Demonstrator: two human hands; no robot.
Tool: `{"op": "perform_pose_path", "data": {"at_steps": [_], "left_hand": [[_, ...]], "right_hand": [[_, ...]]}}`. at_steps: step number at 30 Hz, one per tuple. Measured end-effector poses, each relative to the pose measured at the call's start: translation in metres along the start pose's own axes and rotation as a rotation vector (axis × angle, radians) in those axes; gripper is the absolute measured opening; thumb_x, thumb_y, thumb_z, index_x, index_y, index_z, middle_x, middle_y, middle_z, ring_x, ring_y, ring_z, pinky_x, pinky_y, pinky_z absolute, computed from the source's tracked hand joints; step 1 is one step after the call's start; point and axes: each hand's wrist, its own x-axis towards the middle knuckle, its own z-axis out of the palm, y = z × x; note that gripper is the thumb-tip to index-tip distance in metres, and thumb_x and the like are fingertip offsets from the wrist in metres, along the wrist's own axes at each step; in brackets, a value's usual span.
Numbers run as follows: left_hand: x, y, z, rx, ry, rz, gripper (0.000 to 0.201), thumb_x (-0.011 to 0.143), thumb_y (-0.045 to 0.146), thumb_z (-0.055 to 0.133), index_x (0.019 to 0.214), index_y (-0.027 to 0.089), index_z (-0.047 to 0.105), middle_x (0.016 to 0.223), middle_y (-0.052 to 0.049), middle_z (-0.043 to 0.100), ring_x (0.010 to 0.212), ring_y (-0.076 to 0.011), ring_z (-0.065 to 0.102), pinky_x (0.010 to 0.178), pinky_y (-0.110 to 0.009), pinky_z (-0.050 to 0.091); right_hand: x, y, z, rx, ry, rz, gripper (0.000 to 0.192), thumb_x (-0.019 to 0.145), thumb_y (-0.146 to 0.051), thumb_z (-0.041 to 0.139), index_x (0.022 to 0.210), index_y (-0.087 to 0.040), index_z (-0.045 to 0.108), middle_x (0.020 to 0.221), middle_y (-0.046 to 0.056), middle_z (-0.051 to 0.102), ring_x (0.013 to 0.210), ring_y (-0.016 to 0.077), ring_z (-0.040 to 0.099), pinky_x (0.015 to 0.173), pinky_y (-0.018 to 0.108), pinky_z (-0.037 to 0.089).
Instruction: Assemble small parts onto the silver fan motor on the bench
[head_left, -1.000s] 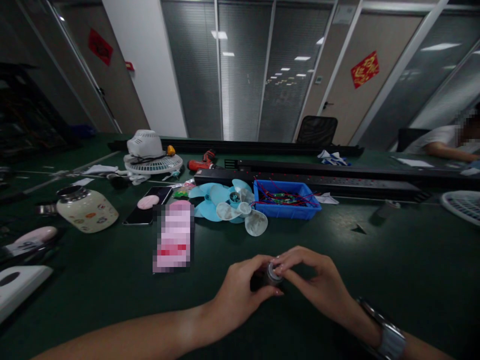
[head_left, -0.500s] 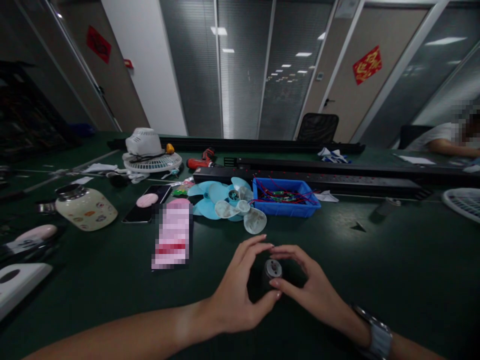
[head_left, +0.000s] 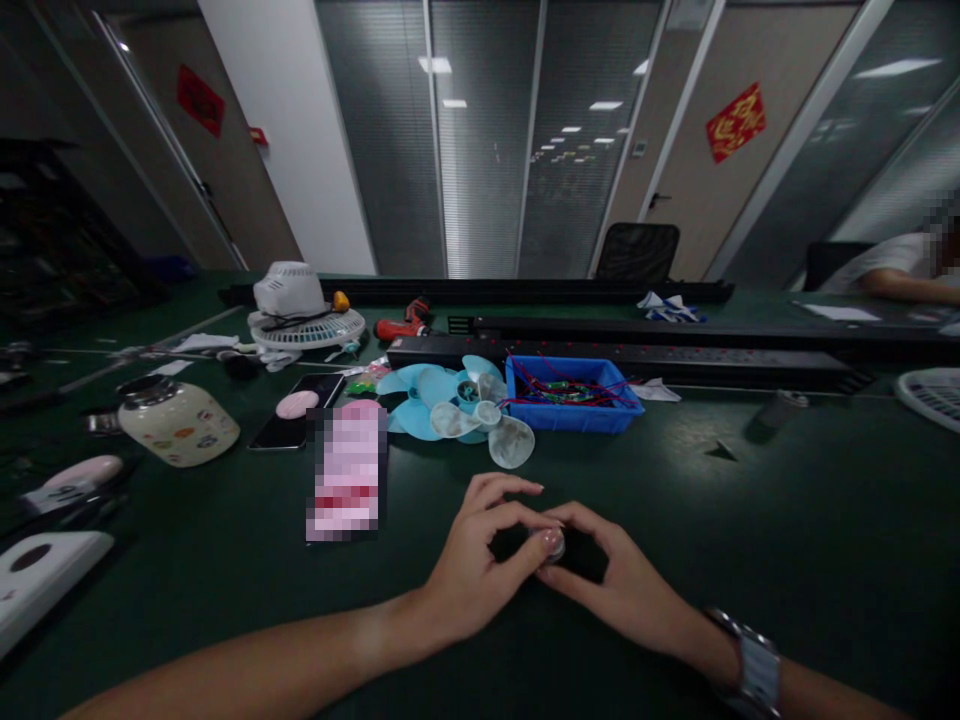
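Grey cylinder (head_left: 558,552): between both hands' fingertips.
Left hand (head_left: 478,565): thumb now pressed over its top, exposed a moment ago; work seems centred there.
Right hand (head_left: 628,582): fingers closed round its sides.

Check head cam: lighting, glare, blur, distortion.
Head view: dim overall, upper left nearly black; glare patch on the green table, right of the blue bin; lights showing in the glass partition; mosaic over the pink item. Head view edges: wide-angle stretch, softness at far left. Head view centre: dark around the gray cylinder between left hand and right hand.
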Motion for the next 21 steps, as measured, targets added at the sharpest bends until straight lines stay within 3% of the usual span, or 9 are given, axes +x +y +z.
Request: {"op": "perform_pose_path", "data": {"at_steps": [4,13,21], "left_hand": [[0.007,0.003,0.000,0.020,0.021,-0.027,0.002,0.081,0.021,0.075,0.082,0.022,0.075,0.104,-0.006,0.069,0.110,-0.0252,0.055,0.095,-0.042,0.045],[0.013,0.007,-0.006,0.057,-0.033,-0.063,0.008,0.075,0.025,0.082,0.080,0.022,0.077,0.101,-0.006,0.069,0.107,-0.0252,0.056,0.091,-0.040,0.046],[0.017,0.014,-0.012,0.060,0.017,-0.002,0.006,0.083,0.019,0.074,0.087,0.023,0.078,0.092,-0.002,0.073,0.100,-0.0217,0.058,0.089,-0.035,0.046]], "right_hand": [[0.000,0.003,-0.001,0.017,-0.010,-0.004,0.025,0.085,-0.024,0.074,0.108,-0.027,0.064,0.104,-0.002,0.066,0.098,0.0178,0.061,0.088,0.031,0.047],[0.000,0.003,0.000,0.042,0.003,-0.017,0.016,0.084,-0.026,0.074,0.095,-0.023,0.063,0.093,-0.002,0.063,0.089,0.0170,0.059,0.081,0.029,0.047],[0.000,0.007,0.001,-0.035,0.057,-0.001,0.020,0.082,-0.030,0.075,0.094,-0.023,0.060,0.091,-0.002,0.062,0.087,0.0180,0.060,0.080,0.031,0.048]]}}
